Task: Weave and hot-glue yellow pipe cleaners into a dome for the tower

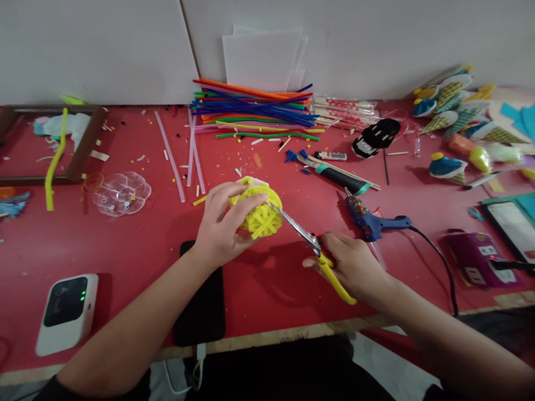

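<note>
My left hand (220, 223) is closed around a yellow ball woven from straws (259, 210), held just above the red table (137, 245) at its middle. In my right hand (353, 264) are yellow-handled scissors (311, 245), fingers through the loops. The scissor blades point up and left, and their tip touches the right side of the yellow ball.
A pile of coloured straws (254, 108) lies at the back, with white sheets behind it. A blue glue gun (374, 220) with its black cord sits right of my right hand. A black phone (200, 303) lies under my left forearm, a white device (67, 312) front left, a clear plastic tray (121, 193) left.
</note>
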The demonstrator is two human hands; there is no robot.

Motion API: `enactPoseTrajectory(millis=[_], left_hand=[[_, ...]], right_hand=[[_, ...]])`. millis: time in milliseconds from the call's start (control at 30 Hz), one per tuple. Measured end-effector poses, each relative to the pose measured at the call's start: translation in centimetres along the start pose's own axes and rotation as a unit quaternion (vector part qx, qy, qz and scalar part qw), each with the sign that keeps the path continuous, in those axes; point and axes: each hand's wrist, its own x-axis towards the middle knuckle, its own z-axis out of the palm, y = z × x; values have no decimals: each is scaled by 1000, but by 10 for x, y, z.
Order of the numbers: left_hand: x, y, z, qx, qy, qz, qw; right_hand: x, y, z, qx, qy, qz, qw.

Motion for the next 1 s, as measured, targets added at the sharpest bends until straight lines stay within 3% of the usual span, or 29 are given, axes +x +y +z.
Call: enactPoseTrajectory(millis=[167, 267, 400, 533, 700, 800, 900, 1000], left_hand=[[-1, 3, 2, -59, -36, -68, 995], [-1, 3, 4, -182, -33, -139, 973], [1, -2, 3, -383, -100, -228, 890], [8, -8, -11, -456, -161, -329, 811], [18, -19, -22, -518, -148, -452, 711], [20, -24, -19, -593, -141, -471, 638], [15, -26, -14, -682, -111, -446, 569], [9, -26, -9, -706, -91, -424, 560]], right_hand=[[3, 0, 0, 14, 41, 32, 999], [6, 2, -4, 29, 68, 35, 997], [5, 4, -9, 62, 63, 46, 995], [1, 6, -8, 101, 43, 76, 991], [-2, 6, -4, 121, 14, 126, 985], [-1, 5, -4, 126, 11, 150, 981], [2, 4, -5, 136, 5, 161, 978], [4, 3, -4, 144, 3, 155, 977]])
